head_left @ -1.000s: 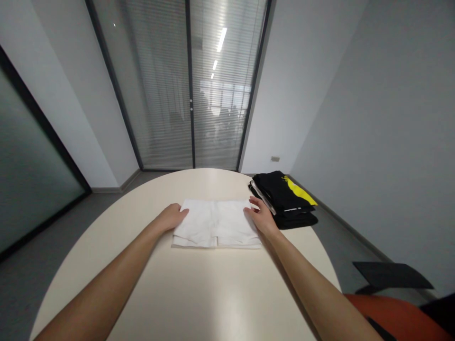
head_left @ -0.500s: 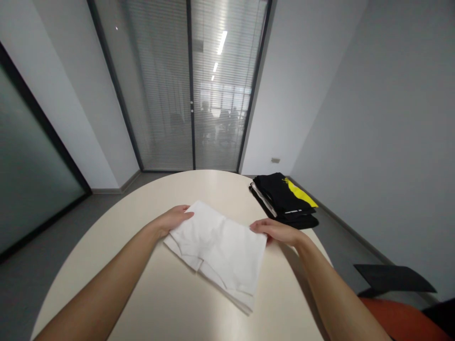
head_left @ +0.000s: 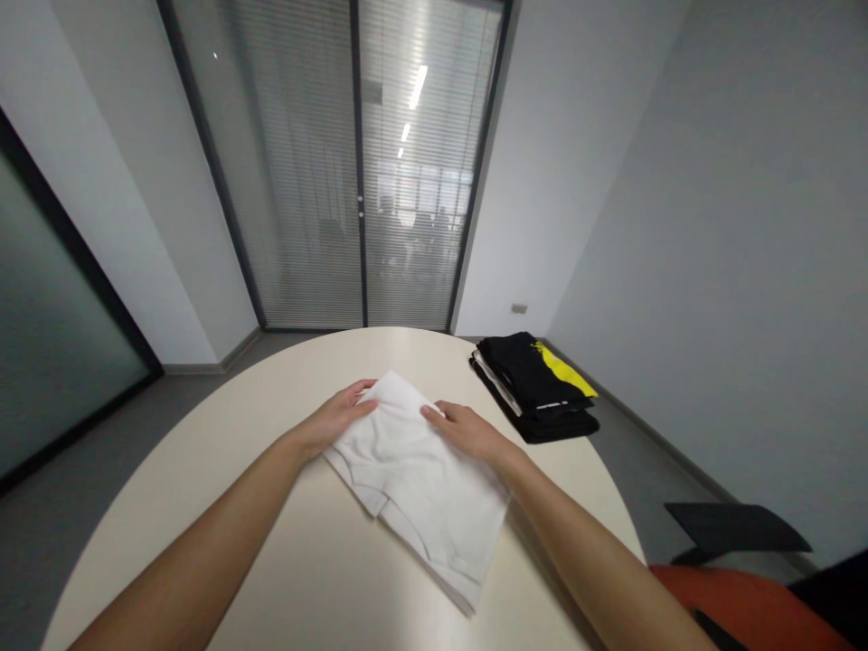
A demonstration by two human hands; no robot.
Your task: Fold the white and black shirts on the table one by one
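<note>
A folded white garment (head_left: 420, 479) lies slantwise on the round table (head_left: 285, 579), its layered lower edge toward me and soft creases across its top. At its upper left edge, my left hand (head_left: 337, 418) grips the cloth, thumb on top and fingers partly underneath. My right hand (head_left: 467, 429) pinches the upper right edge near the far corner, thumb over the fabric, with the fingertips hidden behind it. The right forearm passes over the garment's right corner.
A stack of folded dark clothes (head_left: 533, 384) with a yellow patch on top stands at the table's right far edge. A red seat (head_left: 732, 606) with a black armrest (head_left: 739, 527) is at the lower right. Beyond the table are glass panels with blinds (head_left: 305, 181).
My right hand has moved left along the upper edge, from the right corner toward my left hand. The left hand keeps its grip, and the view has shifted slightly.
</note>
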